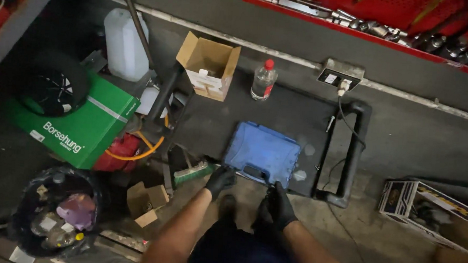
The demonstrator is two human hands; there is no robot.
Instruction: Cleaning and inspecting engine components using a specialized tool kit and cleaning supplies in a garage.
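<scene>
Just ahead of both sets of fingers, a blue rectangular plastic tool case (263,152) is lying flat on a black rubber mat (300,111), long axis running left to right. Left gloved hand (220,179) is curling onto its near-left corner; right gloved hand (281,205), fingers together, is touching the near edge by the handle.

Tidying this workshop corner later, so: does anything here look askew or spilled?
Yes. The blue case lies skewed on the black mat, with pale round spots beside it like drips. A small cardboard box sits torn open on the floor.
</scene>
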